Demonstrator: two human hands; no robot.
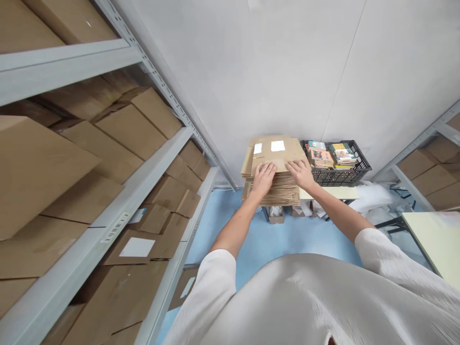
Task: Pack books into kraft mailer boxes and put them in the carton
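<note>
A stack of flattened cardboard boxes (pixel 282 194) stands against the wall on a pale table. The topmost flattened cardboard box (pixel 283 152) bears two white labels, one partly at its left side. My left hand (pixel 264 178), with a ring on a finger, grips the left part of its near edge, fingers on top. Farther right along that same edge, my right hand (pixel 301 174) has its fingers bent over the cardboard. Both thumbs are largely hidden.
A black plastic crate (pixel 338 177) of books sits right of the stack. Metal shelving (pixel 143 191) loaded with cartons rises on my left; another rack (pixel 413 179) stands far right. A pale table (pixel 433 239) is near my right side. White packing material (pixel 372 196) lies beyond it.
</note>
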